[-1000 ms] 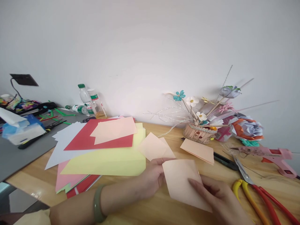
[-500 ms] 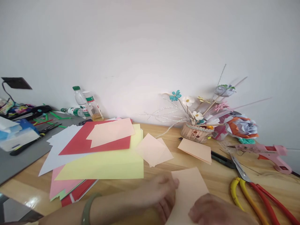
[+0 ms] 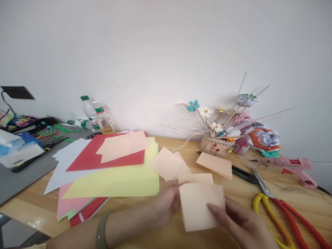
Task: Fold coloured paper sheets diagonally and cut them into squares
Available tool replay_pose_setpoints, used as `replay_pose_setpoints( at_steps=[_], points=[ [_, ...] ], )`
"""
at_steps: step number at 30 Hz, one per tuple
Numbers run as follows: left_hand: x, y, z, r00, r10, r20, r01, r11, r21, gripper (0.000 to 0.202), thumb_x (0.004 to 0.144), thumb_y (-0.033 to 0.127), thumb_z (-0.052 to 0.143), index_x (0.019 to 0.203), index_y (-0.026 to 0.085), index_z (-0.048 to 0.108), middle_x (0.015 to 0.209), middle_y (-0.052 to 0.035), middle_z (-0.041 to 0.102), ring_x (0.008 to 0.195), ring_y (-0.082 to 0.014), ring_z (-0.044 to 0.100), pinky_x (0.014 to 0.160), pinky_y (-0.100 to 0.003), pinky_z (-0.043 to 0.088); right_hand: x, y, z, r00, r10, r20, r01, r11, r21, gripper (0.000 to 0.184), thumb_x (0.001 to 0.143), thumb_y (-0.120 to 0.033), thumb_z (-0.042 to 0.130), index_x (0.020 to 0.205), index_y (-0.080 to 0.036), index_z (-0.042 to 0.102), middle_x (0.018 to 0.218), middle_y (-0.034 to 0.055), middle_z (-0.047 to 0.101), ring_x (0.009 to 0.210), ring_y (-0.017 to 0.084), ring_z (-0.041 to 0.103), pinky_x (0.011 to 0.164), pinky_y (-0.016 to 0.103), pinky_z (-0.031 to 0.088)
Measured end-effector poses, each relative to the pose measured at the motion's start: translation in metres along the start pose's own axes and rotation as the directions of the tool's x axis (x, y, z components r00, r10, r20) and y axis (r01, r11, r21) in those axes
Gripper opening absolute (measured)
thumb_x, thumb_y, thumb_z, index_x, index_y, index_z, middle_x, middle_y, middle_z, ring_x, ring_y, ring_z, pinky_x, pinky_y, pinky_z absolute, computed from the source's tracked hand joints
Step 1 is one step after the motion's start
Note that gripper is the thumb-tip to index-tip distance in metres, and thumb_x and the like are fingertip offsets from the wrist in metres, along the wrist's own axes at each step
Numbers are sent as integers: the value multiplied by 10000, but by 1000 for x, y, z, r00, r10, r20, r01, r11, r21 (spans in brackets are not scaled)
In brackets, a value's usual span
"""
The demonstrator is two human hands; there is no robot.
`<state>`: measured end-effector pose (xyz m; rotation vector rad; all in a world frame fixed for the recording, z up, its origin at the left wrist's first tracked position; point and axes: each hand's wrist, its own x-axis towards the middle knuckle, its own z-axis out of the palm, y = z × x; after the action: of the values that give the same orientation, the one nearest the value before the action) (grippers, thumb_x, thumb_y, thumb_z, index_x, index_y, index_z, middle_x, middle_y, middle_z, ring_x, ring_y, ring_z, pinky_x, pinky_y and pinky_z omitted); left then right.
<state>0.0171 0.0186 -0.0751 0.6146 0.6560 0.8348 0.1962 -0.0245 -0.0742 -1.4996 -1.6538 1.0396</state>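
A peach sheet of paper (image 3: pixel 198 211), bent over on itself so that its far part shows behind the near flap, is held up between both hands. My left hand (image 3: pixel 169 199), a green bangle on its wrist, grips the paper's left side; its fingertips are partly hidden behind the sheet. On the right edge, my right hand (image 3: pixel 240 219) pinches the flap with the thumb in front and fingers behind. Just beyond lie two loose peach squares (image 3: pixel 167 162), overlapping on the wooden table. A folded peach paper piece (image 3: pixel 215 164) rests right of them.
Left stands a stack of coloured paper (image 3: pixel 114 183), with more peach pieces (image 3: pixel 124 145) on top. To the right are scissors (image 3: pixel 267 190), a black-handled cutter (image 3: pixel 243 174) and a pink glue gun (image 3: pixel 295 167). A flower basket (image 3: pixel 214 145) and bottles (image 3: pixel 103 119) stand by the wall.
The peach sheet has come up off the table and is now bent over into a flap. My right hand has moved up to its right edge, my left hand slightly left.
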Motion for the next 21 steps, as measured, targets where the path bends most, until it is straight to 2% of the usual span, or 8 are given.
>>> replay_pose_setpoints(
  at_steps=[3, 7, 11, 14, 16, 17, 19, 21],
  points=[
    [0, 1, 3, 998, 32, 54, -28, 998, -60, 451, 683, 298, 712, 1103, 144, 650, 1151, -95, 644, 1133, -267, 544, 823, -280, 454, 13, 6, 2, 998, 52, -45, -53, 998, -14, 435, 793, -602, 483, 775, -205, 659, 754, 19, 653, 732, 216, 588, 611, 274, 463],
    [0, 2, 0, 997, -13, 77, 19, 997, -74, 398, 822, 358, 577, 1152, 140, 613, 1163, -97, 637, 1144, -264, 538, 843, -301, 449, 24, 14, 6, 997, 54, -56, -58, 996, -70, 445, 805, -604, 466, 780, -203, 658, 735, 12, 627, 692, 191, 544, 576, 267, 414],
    [1, 3, -5, 999, -37, 12, 38, 995, -93, 350, 918, 315, 418, 1147, 122, 601, 1136, -93, 651, 1141, -239, 543, 885, -310, 431, 25, 18, 6, 998, 34, -59, -41, 991, -127, 387, 797, -566, 503, 722, -218, 657, 646, -1, 575, 596, 160, 506, 517, 256, 389],
    [2, 2, -8, 994, -70, -86, 64, 996, -64, 362, 920, 315, 396, 1115, 91, 602, 1100, -117, 661, 1102, -249, 567, 890, -325, 428, 22, 14, 6, 996, -54, -64, 45, 990, -131, 326, 756, -535, 555, 750, -235, 682, 871, 41, 613, 787, 194, 560, 640, 260, 448],
    [2, 1, -9, 984, -90, -153, 90, 996, -5, 336, 883, 315, 458, 1069, 81, 610, 1071, -133, 666, 1049, -262, 592, 861, -331, 439, 18, 9, 6, 998, -60, 28, 62, 995, -75, 305, 758, -516, 561, 796, -243, 692, 1012, 53, 620, 940, 222, 562, 763, 273, 461],
    [2, 0, -10, 982, -90, -166, 96, 995, 26, 330, 858, 326, 495, 1045, 81, 613, 1057, -138, 668, 1024, -266, 602, 842, -332, 446, 16, 6, 4, 994, -25, 109, 30, 998, -48, 304, 765, -512, 559, 794, -241, 692, 981, 51, 642, 929, 226, 579, 767, 279, 471],
    [2, -2, -11, 990, -57, -129, 70, 992, 101, 369, 812, 392, 556, 1011, 87, 617, 1029, -143, 671, 971, -267, 616, 799, -331, 459, 12, 6, -5, 968, 56, 243, -47, 998, -42, 307, 763, -519, 564, 763, -240, 693, 820, 30, 683, 774, 219, 624, 671, 281, 504],
    [3, -2, -13, 997, 19, -77, -3, 979, 203, 443, 779, 494, 574, 984, 104, 624, 1018, -132, 667, 888, -245, 632, 761, -326, 466, 8, 14, -27, 979, 51, 196, -31, 994, -104, 302, 732, -535, 585, 686, -256, 692, 683, 15, 682, 642, 218, 626, 553, 275, 510]
  ],
)
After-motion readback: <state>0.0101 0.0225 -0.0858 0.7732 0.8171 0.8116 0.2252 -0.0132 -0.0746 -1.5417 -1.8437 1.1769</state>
